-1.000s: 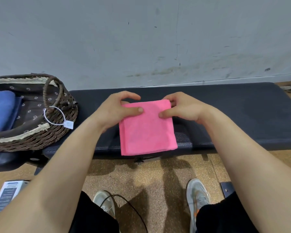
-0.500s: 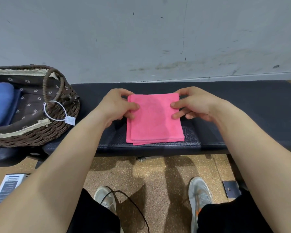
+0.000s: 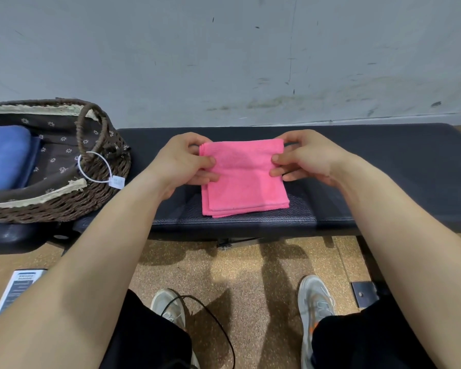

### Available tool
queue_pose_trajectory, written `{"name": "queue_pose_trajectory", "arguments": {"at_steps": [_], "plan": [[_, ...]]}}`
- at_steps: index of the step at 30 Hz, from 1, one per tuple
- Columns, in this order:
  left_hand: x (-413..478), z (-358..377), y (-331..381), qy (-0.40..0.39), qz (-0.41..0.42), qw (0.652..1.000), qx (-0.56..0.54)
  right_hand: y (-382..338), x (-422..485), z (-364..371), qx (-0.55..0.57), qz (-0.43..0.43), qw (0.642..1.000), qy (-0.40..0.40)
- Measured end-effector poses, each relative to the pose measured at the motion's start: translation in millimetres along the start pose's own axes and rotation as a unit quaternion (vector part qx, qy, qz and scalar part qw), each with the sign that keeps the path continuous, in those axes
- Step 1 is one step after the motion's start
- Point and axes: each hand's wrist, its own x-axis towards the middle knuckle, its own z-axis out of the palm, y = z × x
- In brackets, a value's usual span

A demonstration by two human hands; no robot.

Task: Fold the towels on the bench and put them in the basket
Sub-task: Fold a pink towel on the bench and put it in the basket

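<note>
A pink towel [image 3: 244,177] lies folded into a small square near the middle of the black bench [image 3: 383,166], its layered edges showing along the near side and not quite lined up. Both hands grip it at its far half. The left hand [image 3: 181,161] pinches the left edge, with the thumb on top and the other fingers curled below and beside the cloth. The right hand [image 3: 306,158] pinches the right edge the same way, thumb tip pressed on the top layer and fingers tucked under. The far part of the towel looks slightly raised off the bench, while the near part rests on the padding.

On the left end of the bench, well apart from the pink towel, sits the woven basket [image 3: 64,203] with a dark flowered lining and a white tag [image 3: 117,181] looped on its handle. A folded blue towel [image 3: 7,155] already lies inside it, on its left side.

So one towel appears stowed, and the pink one looks folded or nearly so. No other towel shows on the bench. What seems left is perhaps one more fold or a squaring of the edges, then carrying the pink towel left and setting it in the basket beside the blue one.
</note>
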Motion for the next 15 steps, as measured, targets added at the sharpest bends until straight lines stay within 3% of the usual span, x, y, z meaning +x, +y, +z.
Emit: {"name": "queue_pose_trajectory", "arguments": {"at_steps": [11,15], "plan": [[-27.7,-8.8,-9.0,-0.064,0.067,0.994,0.059,16.9,-20.9,-14.8,0.014,-0.046,0.997,-0.062],[-34.9,-11.4,-18.0,-0.079,0.106,0.981,0.138,26.9,-32.4,-17.3,-0.076,-0.102,0.991,-0.050]]}}
